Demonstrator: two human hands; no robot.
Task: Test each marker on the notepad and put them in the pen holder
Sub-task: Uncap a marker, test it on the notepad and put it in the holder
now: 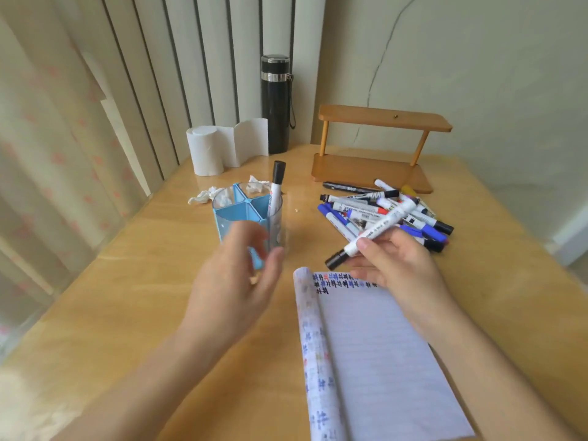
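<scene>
Right grip (394,265) pinches a white marker (381,224), black-capped, just past the scribbled notepad (381,345); its label is too blurred to read. Left grip (232,281), fingers spread, hovers by the blue pen holder (222,224) holding another marker (276,189).

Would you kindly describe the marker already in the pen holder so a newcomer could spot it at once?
On the wooden table, left of the notepad, stands a blue-and-clear pen holder. One black-capped marker sits in its right-hand compartment, cap up. Unlike the marker pile lying further right and the held marker in the right hand, it alone stands upright.
</scene>
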